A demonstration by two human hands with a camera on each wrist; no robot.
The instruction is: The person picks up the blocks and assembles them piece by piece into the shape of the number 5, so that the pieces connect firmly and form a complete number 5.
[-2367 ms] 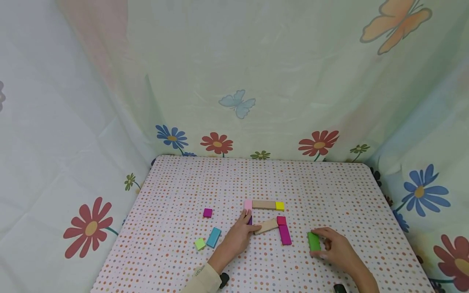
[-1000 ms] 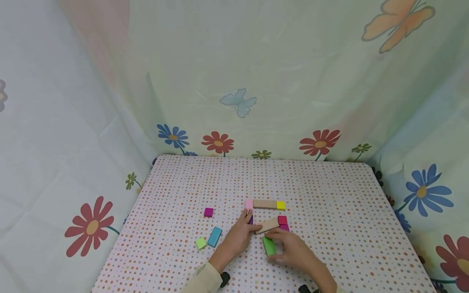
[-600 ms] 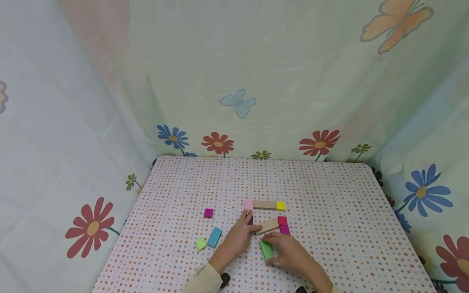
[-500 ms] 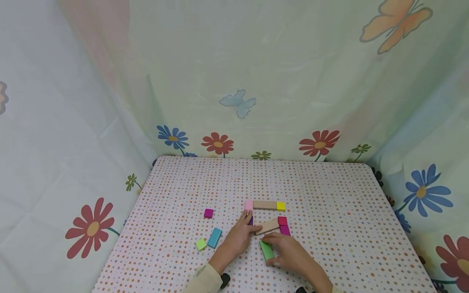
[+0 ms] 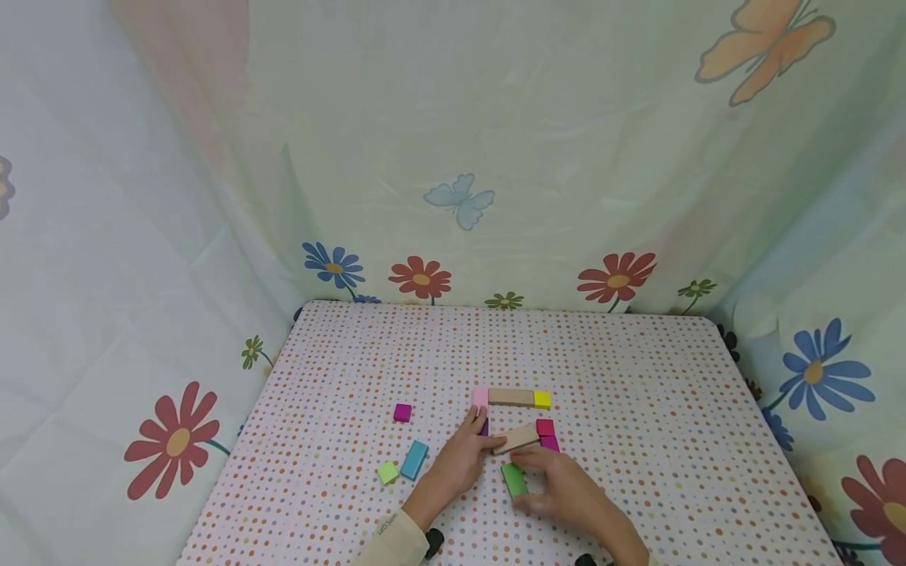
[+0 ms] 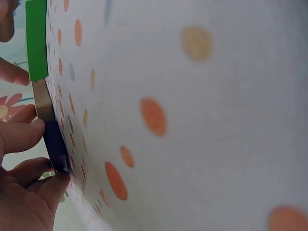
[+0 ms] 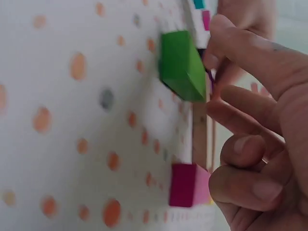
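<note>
A green block (image 5: pixel 514 481) lies near the table's middle front. My right hand (image 5: pixel 562 491) straddles it, index finger at the far end and thumb over the near end. In the right wrist view the thumb (image 7: pixel 228 31) stands apart from the green block (image 7: pixel 185 67), with the index fingertip close by its lower corner. My left hand (image 5: pixel 456 460) holds a purple block (image 5: pixel 484 427), pinched between fingers and thumb in the left wrist view. Its thumb reaches a slanted wooden block (image 5: pixel 517 439), which meets a red block (image 5: pixel 545 428). A magenta block (image 5: pixel 550 444) is partly covered.
Beyond the hands, a pink block (image 5: pixel 480 395), a wooden block (image 5: pixel 511 397) and a yellow block (image 5: pixel 542 400) form a row. To the left lie a magenta cube (image 5: pixel 403 413), a blue block (image 5: pixel 414 460) and a light green cube (image 5: pixel 387 472) on the dotted tabletop (image 5: pixel 637 369).
My right hand has carried the green block leftward from the right side to near the slanted wooden block. The thumb has since shifted slightly. My left hand has stayed in place.
</note>
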